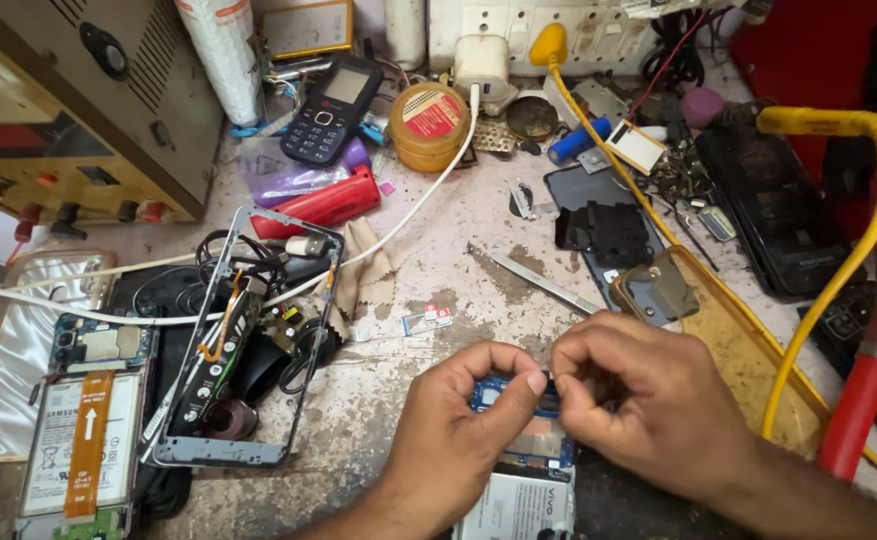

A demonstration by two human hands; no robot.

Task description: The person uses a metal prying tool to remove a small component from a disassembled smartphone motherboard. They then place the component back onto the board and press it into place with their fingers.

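A round yellow tin [429, 125] with a red-labelled lid stands shut at the far side of the desk [439, 260], so its contents cannot be seen. To the right, a clear yellowish phone case [734, 350] lies open side up with a dark plate [659, 292] in its far end. At the near edge lies an opened phone [519, 470], back cover off, with a blue-edged circuit board at its top and a pale battery below. The left hand [459, 420] pinches the phone's top edge between thumb and forefinger. The right hand [649, 400] has its grip narrow, fingertips closed on a small part there, too small to tell.
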